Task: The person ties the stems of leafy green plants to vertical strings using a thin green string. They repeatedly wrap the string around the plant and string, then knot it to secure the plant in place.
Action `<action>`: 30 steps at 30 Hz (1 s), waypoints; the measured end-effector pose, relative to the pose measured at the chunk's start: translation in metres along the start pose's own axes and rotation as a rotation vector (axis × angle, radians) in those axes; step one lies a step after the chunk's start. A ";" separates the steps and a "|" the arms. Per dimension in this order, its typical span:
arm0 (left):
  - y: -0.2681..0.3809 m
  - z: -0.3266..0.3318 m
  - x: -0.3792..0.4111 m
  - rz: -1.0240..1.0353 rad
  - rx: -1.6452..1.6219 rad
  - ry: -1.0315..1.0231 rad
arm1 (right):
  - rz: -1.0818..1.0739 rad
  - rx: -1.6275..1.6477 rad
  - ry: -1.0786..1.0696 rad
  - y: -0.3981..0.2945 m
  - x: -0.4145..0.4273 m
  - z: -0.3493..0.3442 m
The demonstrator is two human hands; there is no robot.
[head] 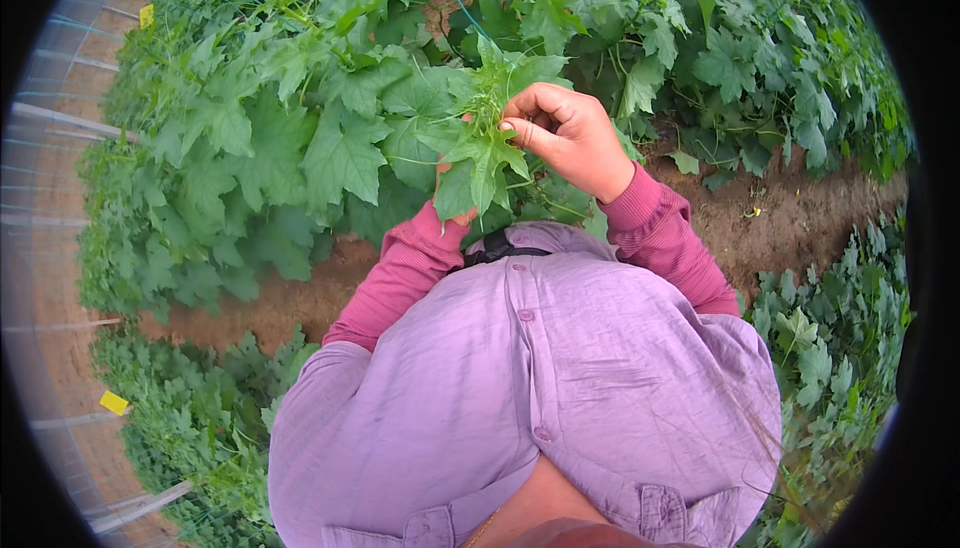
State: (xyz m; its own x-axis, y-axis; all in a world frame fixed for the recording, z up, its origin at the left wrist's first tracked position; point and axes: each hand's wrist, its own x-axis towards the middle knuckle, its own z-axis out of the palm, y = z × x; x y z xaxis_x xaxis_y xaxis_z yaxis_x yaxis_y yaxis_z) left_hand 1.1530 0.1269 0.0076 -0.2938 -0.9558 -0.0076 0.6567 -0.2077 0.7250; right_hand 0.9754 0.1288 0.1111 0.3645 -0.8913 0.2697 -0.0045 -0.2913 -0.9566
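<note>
In front of my chest stands the leafy top of a climbing vine (487, 98), with a dense cluster of young shoots and pale green lobed leaves. My right hand (566, 132) pinches a thin part of this vine tip between thumb and forefinger, at the cluster's right side. Most of my left hand (466, 214) is hidden behind the leaves on the left of the tip; only bits of skin show, so its grip cannot be made out. A blue-green string (459, 0) runs down from above to the vine top.
Dense rows of lobed-leaf vines (225, 143) spread ahead and to both sides. Bare soil (787, 225) forms a path beside me, with more low plants (817, 345) behind. Yellow cards (114, 402) and pale poles (142, 507) stand at the left edge.
</note>
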 end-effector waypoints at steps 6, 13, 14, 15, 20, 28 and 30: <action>0.004 0.006 -0.005 0.188 0.198 -0.015 | -0.392 -0.440 0.133 0.006 0.004 0.008; 0.020 0.009 -0.015 0.354 0.772 0.064 | -0.478 -0.707 0.015 0.003 0.009 0.007; 0.028 0.001 -0.016 0.241 0.806 -0.014 | -0.490 -0.726 -0.014 0.001 0.010 0.006; 0.029 0.000 -0.017 0.235 0.786 -0.007 | -0.503 -0.744 -0.046 -0.001 0.011 0.005; 0.049 0.037 -0.029 0.206 0.769 0.062 | -0.455 -0.619 -0.089 -0.007 0.014 0.002; 0.053 0.024 -0.034 0.191 0.758 -0.026 | -0.540 -0.374 -0.128 0.006 0.029 0.002; 0.049 0.016 -0.036 0.244 0.884 -0.025 | -0.254 -0.052 -0.073 -0.006 0.027 -0.001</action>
State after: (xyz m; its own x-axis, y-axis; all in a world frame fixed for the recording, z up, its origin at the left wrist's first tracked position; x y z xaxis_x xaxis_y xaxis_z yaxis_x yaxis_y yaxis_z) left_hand 1.1849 0.1546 0.0549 -0.2383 -0.9453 0.2227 -0.0648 0.2442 0.9676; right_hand 0.9847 0.1062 0.1237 0.4265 -0.7603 0.4900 0.0486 -0.5217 -0.8518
